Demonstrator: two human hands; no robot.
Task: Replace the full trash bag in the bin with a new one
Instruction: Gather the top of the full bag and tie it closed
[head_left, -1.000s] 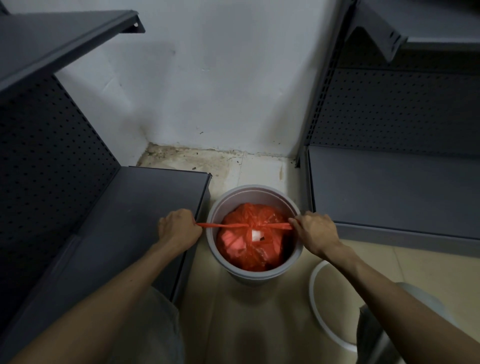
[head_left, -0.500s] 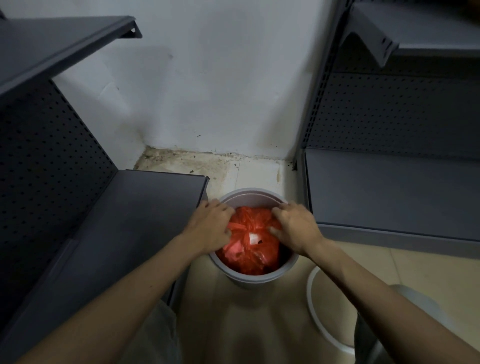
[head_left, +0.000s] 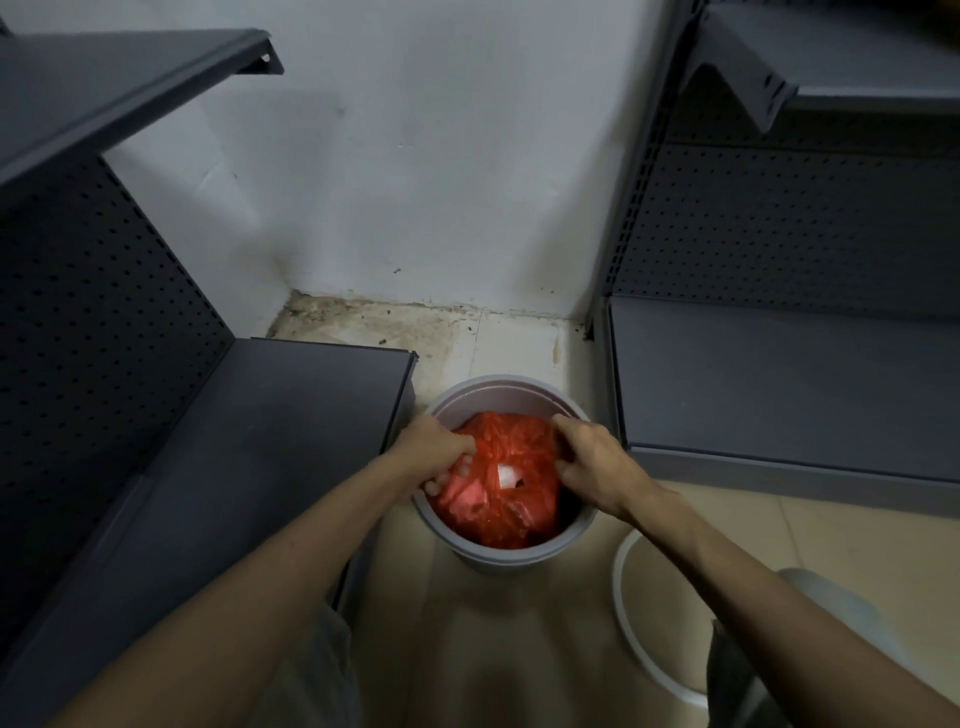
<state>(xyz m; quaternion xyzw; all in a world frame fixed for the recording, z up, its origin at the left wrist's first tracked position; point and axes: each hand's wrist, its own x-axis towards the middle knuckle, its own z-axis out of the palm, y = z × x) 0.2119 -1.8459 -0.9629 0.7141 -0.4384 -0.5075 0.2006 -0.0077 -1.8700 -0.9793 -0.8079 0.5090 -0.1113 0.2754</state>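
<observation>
A round grey bin (head_left: 506, 558) stands on the floor between two shelf units. Inside it sits a full red trash bag (head_left: 501, 506), tied at the top, with white waste showing through the plastic. My left hand (head_left: 434, 454) reaches into the bin on the bag's left side, its fingers curled into the red plastic. My right hand (head_left: 592, 462) is at the bag's right side, fingers bent down onto the plastic by the rim. The fingertips of both hands are partly hidden by the bag.
Dark grey metal shelves stand close on the left (head_left: 234, 467) and right (head_left: 779, 395) of the bin. A white ring (head_left: 626, 623) lies on the tiled floor at the lower right. A white wall closes the corner behind.
A second ago my hands pulled the bag's red ties apart sideways. They have since come together over the bag and now grasp its left and right sides inside the bin.
</observation>
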